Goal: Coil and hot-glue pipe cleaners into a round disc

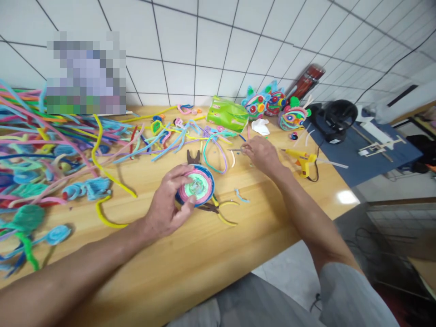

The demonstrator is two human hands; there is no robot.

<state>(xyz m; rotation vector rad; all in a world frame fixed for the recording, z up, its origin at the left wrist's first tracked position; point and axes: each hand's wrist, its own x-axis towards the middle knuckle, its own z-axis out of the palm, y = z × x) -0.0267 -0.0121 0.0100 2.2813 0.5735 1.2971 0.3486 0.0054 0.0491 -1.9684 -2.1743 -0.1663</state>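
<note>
My left hand [170, 195] grips a round coiled pipe-cleaner disc [196, 184], blue at the rim, then pink, with pale green in the middle. Its fingers curl over the left side of the disc and the thumb lies across the front. Farther right, my right hand [261, 153] is over the table with its fingers pinched together. A thin dark sliver shows at its fingertips, too small to name. Beside that hand lies a purple and teal pipe-cleaner loop [225, 164]. Pliers with yellow handles [227, 213] rest on the table just below the disc, and dark plier jaws [193, 157] show above it.
Loose pipe cleaners [68, 150] heap over the left side. At the back are a green tissue pack [227, 113], pipe-cleaner figures [255, 106] and a red flask [306, 81]. A yellow glue gun [302, 160] lies right, near a blue mat [368, 154] with black headgear [335, 119].
</note>
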